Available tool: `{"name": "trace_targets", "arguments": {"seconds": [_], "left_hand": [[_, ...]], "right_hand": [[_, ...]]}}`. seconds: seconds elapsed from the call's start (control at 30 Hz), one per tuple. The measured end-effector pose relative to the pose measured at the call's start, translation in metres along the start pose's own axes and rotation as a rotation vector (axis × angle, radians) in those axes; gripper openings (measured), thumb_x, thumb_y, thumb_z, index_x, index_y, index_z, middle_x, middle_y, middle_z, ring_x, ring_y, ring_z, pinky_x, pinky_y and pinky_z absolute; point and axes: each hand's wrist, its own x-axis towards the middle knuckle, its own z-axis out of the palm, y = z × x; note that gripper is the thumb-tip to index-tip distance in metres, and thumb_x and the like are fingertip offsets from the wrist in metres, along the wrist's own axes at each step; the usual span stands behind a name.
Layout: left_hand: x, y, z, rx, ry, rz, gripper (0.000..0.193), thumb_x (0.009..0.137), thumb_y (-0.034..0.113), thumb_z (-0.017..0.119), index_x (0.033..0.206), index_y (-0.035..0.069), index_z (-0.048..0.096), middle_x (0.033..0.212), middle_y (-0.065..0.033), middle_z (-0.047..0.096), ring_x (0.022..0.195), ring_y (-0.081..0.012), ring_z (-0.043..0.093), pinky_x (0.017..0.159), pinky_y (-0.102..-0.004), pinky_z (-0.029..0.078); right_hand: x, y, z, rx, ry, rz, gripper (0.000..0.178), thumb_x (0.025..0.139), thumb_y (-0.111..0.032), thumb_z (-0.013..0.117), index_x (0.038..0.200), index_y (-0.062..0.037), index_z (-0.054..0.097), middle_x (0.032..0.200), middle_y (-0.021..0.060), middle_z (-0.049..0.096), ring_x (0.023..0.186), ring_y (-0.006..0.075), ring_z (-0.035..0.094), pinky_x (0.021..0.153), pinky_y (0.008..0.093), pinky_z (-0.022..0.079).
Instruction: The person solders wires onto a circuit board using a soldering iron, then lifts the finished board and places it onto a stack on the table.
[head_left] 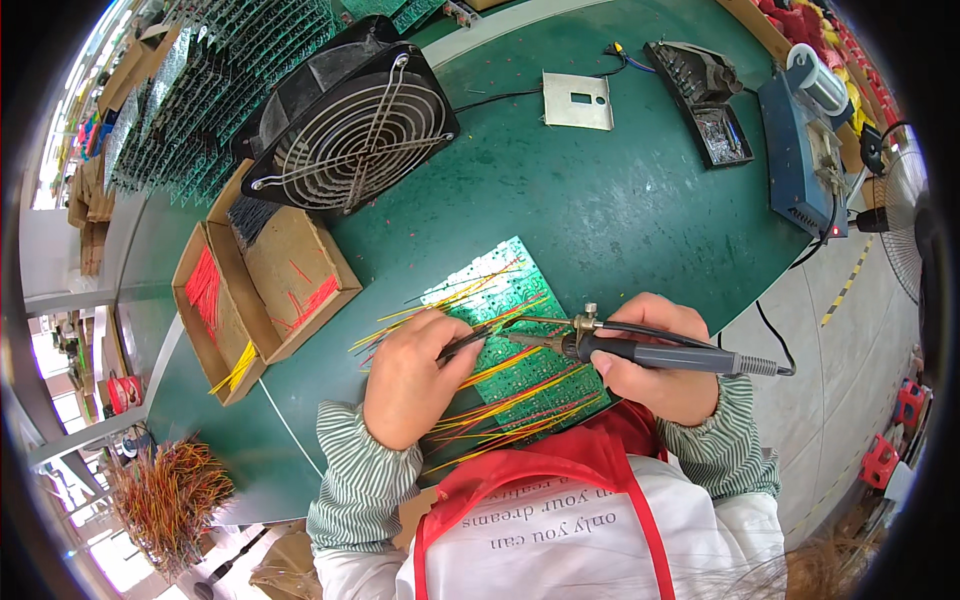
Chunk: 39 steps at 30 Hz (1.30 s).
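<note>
While right hand (660, 372) clasps soldering iron (655, 354), tip over circuit board (505, 345)

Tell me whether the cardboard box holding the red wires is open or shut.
Open. The cardboard box has its top uncovered, so the red wires and yellow wires inside show.

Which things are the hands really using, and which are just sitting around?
In use:
- soldering iron, in the right hand
- green circuit board with yellow and red wires
- dark wire, in the left hand

Lying about:
- black fan
- cardboard boxes
- metal plate
- blue soldering station
</note>
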Motion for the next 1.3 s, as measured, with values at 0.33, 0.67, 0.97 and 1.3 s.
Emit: {"name": "trace_targets", "arguments": {"seconds": [0.33,0.67,0.97,1.3], "left_hand": [[0.001,0.000,0.001,0.013,0.003,-0.007,0.013,0.076,0.007,0.069,0.080,-0.003,0.061,0.070,-0.0114,0.055,0.060,-0.0231,0.054,0.054,-0.0317,0.042],[-0.003,0.000,-0.016,0.054,0.022,0.078,0.011,0.077,0.008,0.068,0.083,0.000,0.063,0.076,-0.0118,0.059,0.067,-0.0278,0.059,0.060,-0.0358,0.047],[0.008,0.017,0.004,0.143,0.065,0.102,0.012,0.078,0.009,0.070,0.084,0.000,0.065,0.076,-0.0104,0.060,0.060,-0.0224,0.057,0.056,-0.0318,0.046],[0.016,0.011,0.012,0.073,-0.010,0.062,0.013,0.077,0.009,0.070,0.082,-0.001,0.064,0.073,-0.0094,0.059,0.059,-0.0217,0.056,0.054,-0.0315,0.044]], "right_hand": [[0.004,0.000,0.000,-0.060,-0.026,-0.016,0.020,0.070,-0.009,0.073,0.083,-0.0003,0.061,0.065,0.0031,0.061,0.056,0.0075,0.057,0.051,0.0230,0.045],[-0.002,-0.004,-0.011,-0.055,0.020,-0.006,0.019,0.072,-0.010,0.072,0.084,-0.0002,0.061,0.070,0.0052,0.065,0.060,0.0086,0.060,0.055,0.0231,0.047],[-0.004,-0.002,-0.016,0.012,0.055,0.102,0.019,0.071,-0.009,0.071,0.084,0.0007,0.061,0.070,0.0040,0.063,0.062,0.0072,0.058,0.057,0.0225,0.046],[-0.001,-0.001,-0.016,-0.001,0.050,0.109,0.018,0.071,-0.008,0.071,0.084,0.0006,0.061,0.069,0.0041,0.063,0.062,0.0066,0.057,0.056,0.0227,0.046]]}}
